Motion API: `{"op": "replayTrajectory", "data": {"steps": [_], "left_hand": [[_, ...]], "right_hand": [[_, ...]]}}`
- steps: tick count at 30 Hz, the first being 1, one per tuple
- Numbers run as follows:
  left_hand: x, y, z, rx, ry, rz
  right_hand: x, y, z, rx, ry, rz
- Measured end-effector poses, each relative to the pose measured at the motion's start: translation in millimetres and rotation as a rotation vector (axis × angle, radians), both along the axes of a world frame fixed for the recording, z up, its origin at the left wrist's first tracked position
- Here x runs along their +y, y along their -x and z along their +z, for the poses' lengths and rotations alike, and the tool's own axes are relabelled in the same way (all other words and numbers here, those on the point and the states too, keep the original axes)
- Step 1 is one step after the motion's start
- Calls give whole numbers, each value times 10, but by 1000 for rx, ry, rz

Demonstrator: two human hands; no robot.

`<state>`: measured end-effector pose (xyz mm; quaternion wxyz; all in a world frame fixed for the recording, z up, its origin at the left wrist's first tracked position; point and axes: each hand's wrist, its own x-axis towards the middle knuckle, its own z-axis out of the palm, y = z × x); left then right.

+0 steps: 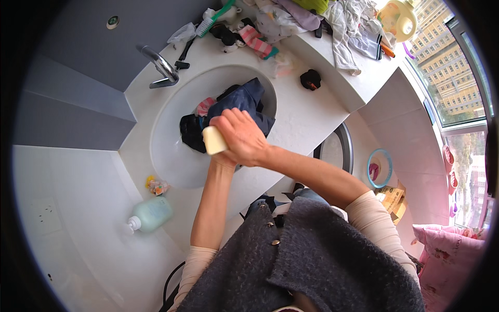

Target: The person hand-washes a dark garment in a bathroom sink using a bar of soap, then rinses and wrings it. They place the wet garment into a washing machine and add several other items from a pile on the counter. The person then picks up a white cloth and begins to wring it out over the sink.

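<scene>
My right hand [243, 134] grips a pale yellow bar of soap [215, 141] over the white oval basin [167, 163]. Directly beneath it is my left hand [224, 159]; only its heel and wrist show, and its fingers are hidden. A dark blue garment [237, 99] lies bunched at my hands, its far end spreading toward the back of the basin. Beside it are a black cloth item [191, 132] and a pink-and-white striped cloth [205, 106], both partly covered.
A chrome faucet [161, 66] stands at the basin's left rim. Behind are a green-handled brush [208, 24], a striped sock [255, 41] and piled clothes [343, 23]. A black bundle [310, 80] sits on the counter. A pump bottle [152, 214] lies at the left.
</scene>
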<state>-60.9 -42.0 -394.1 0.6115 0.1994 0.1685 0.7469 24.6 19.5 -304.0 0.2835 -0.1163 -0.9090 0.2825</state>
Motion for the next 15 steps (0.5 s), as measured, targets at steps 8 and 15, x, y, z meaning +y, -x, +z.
{"op": "replayTrajectory", "data": {"steps": [8,15], "left_hand": [[194,139,-20,64,-409,5],[139,-105,690,-314,104,-80]], "right_hand": [[-199,53,222,-3,30,-82],[299,130,17,131,69,-424]]}}
